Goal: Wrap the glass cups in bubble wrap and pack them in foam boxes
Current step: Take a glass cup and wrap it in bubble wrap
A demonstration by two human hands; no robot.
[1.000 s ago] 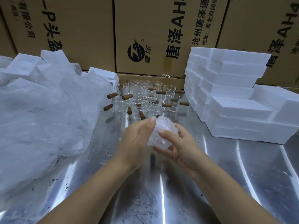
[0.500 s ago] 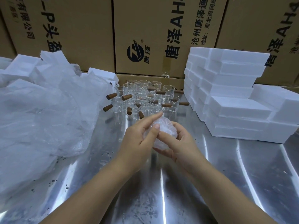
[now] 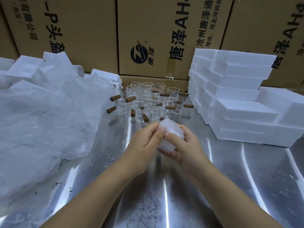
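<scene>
The right hand (image 3: pixel 187 150) cups a bubble-wrapped glass cup (image 3: pixel 172 131) from its 4 o'clock side, fingers curled round the bundle. The left hand (image 3: pixel 144 145) pinches the loose wrap edge at the bundle's 10 o'clock side between thumb and fingertips. The bundle sits lifted above the steel table (image 3: pixel 164 203), at the middle of the view.

It looks light. The wrap is soft and springy and will likely spring open if let go, and the glass inside is fragile. A broad cupping hold round the body seems safer than squeezing, with one finger on the wrap's end.

At 12 o'clock, just beyond the hands, stand the bare glass cups (image 3: pixel 148 97), clustered together, their brown wooden handles (image 3: pixel 130 99) jutting sideways. These are slippery and easily knocked together.

At 2 o'clock, stacked foam boxes (image 3: pixel 243 111) stand closed. At 9 o'clock lies crumpled plastic sheeting (image 3: pixel 46 122), with more foam blocks (image 3: pixel 28 68) under and behind it.

Cardboard cartons (image 3: pixel 156 30) form the back wall. Their print, turned sideways, reads "唐泽", "AH4", "沧州唐泽通" and "地址:河北河间", beside a round black logo. The smaller print is not legible.
</scene>
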